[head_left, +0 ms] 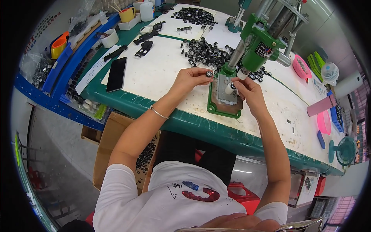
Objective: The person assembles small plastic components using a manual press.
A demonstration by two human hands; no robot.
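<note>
My left hand [190, 80] pinches a small black toy wheel [209, 74] with a silvery hub, just left of the green hand press [258, 48]. On the press's grey base plate [223, 91] stands a short white post [229, 90]. Another small black wheel [233, 86] sits at the post's top, and the fingertips of my right hand [249, 92] close on it. Directly above these fingers is the white tip [242, 74] of the press ram. Part of the post is hidden by my right hand.
Piles of black wheels [208, 54] lie behind the press. Black chassis parts [144, 49] and a phone [116, 74] are at the left. Rightward stand a pink tumbler [321, 105] and a small teal fan [343, 150]. An open carton [112, 145] stands below the table edge.
</note>
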